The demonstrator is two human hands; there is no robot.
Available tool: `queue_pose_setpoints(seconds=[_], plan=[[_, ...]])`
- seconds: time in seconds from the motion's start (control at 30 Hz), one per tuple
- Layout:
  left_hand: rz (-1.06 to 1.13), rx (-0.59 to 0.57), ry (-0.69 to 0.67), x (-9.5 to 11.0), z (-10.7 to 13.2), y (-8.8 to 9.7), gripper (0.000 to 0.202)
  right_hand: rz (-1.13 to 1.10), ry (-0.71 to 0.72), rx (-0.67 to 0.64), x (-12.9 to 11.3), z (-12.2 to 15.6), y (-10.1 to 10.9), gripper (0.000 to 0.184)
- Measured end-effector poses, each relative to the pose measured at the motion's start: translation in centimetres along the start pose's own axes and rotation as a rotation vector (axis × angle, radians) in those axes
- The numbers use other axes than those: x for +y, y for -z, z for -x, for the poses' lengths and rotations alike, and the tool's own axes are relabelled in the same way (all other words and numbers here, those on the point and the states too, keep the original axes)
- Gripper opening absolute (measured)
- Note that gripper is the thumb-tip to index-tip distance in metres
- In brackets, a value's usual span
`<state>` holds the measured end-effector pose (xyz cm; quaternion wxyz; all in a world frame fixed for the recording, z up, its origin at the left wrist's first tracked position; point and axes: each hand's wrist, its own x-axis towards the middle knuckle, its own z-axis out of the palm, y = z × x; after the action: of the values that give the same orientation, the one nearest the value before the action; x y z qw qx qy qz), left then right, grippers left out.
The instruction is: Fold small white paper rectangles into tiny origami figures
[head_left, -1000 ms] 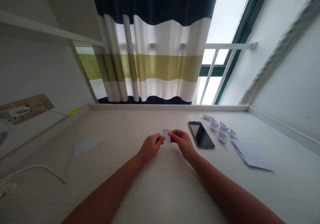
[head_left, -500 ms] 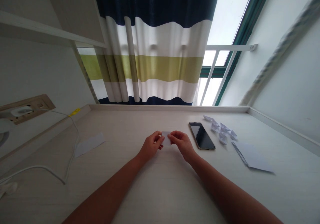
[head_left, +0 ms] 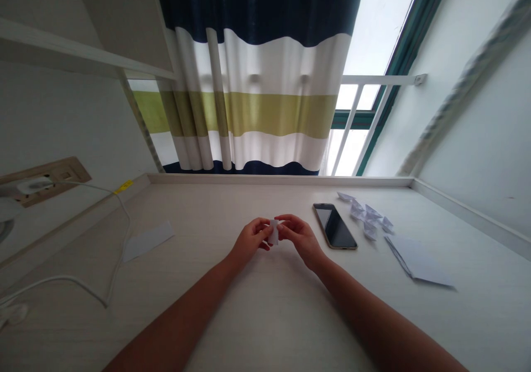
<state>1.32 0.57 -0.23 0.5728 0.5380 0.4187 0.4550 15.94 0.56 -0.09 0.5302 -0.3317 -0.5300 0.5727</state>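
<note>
A small piece of folded white paper is held up just above the table, in the middle of the view. My left hand pinches its left side between thumb and fingers. On the other side, my right hand grips the right edge with thumb and forefinger. The fingers hide part of the paper. To the right of my right hand lies a dark-screened phone. Several small folded paper pieces sit beyond the phone, and a stack of white paper is nearer on the right.
A strip of white paper lies on the left of the white table. A white cable runs from a wall socket down across the table. A raised rim edges the back, below a striped curtain.
The paper between my hands looks narrower and is turned or folded inward. My right fingers have shifted slightly up and inward; my left hand is almost unmoved.
</note>
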Motion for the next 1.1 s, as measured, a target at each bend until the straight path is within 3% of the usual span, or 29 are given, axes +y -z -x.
queue_pose_setpoints(seconds=[0.37, 0.77, 0.97, 1.1], plan=[[-0.025, -0.080, -0.031, -0.28, 0.08, -0.21, 0.047, 0.046, 0.008, -0.012, 0.03, -0.04, 0.03, 0.025], [0.063, -0.061, -0.016, -0.11, -0.05, 0.06, 0.042, 0.055, 0.018, 0.037, -0.08, -0.21, 0.09, 0.025], [0.037, -0.084, -0.044, 0.25, 0.39, -0.03, 0.053, 0.063, 0.024, 0.039, 0.09, -0.25, 0.26, 0.022], [0.010, -0.106, -0.068, 0.44, 0.62, -0.14, 0.041, 0.047, 0.027, 0.050, 0.07, -0.26, 0.28, 0.020]])
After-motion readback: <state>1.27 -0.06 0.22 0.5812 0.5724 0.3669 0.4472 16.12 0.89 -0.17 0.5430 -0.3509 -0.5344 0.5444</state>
